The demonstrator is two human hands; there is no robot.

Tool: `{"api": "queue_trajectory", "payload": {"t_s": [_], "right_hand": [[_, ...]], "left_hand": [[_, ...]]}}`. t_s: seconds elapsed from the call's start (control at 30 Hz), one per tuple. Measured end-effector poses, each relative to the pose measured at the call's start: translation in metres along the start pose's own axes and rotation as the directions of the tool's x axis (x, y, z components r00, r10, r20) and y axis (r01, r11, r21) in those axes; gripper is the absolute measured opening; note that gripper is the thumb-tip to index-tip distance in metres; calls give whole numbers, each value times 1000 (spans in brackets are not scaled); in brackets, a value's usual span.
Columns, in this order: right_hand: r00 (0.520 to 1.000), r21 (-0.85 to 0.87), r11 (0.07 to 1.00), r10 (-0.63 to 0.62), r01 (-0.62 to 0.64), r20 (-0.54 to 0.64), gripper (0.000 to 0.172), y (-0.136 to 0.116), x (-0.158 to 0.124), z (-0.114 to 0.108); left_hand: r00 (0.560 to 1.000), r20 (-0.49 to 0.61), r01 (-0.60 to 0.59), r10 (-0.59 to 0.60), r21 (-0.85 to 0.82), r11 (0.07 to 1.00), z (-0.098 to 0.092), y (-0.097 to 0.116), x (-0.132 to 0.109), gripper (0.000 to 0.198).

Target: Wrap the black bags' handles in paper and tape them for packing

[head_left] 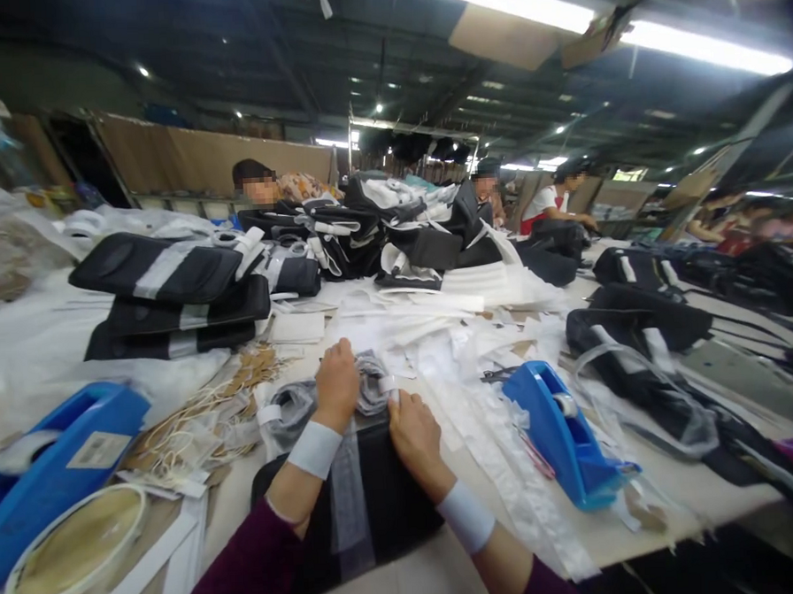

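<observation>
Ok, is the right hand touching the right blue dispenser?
Apart. The head view shows white strips on the table in the clear gap between the right hand and the right blue dispenser.

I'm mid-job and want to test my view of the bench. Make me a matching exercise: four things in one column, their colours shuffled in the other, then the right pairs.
Things:
1. Sleeves
2. Wristbands
3. Tape dispensers
4. Front bag

Colours:
A. Blue
B. Black, with a see-through strip on it
C. Dark purple
D. Pale grey

Pairs: 1-C, 2-D, 3-A, 4-B
</observation>
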State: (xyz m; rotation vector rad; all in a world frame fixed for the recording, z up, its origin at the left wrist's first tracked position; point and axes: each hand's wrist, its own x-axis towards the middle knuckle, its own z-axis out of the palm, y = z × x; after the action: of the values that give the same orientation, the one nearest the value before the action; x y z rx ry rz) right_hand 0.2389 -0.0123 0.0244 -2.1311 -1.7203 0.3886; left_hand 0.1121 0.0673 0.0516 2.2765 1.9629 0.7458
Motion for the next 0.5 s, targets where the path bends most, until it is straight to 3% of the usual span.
{"api": "queue_trajectory", "payload": {"t_s": [0.13,0.23,0.37,0.5], "right_hand": [[1000,-90,996,9,-11,-26,31,-2,0,-1],[999,-78,997,2,-5,-44,31,-1,-3,-2],[997,-71,997,-25,20,-72,32,7,-12,-9],[994,-105,994,-51,41,-97,33,33,-31,-22]], "left_hand": [[978,159,120,-135,99,988,12,-15,4,22],[964,211,130,-160,152,980,18,-10,5,29],[955,221,155,-198,199,968,17,11,0,27],[959,209,154,-193,192,969,21,42,-21,29]]}}
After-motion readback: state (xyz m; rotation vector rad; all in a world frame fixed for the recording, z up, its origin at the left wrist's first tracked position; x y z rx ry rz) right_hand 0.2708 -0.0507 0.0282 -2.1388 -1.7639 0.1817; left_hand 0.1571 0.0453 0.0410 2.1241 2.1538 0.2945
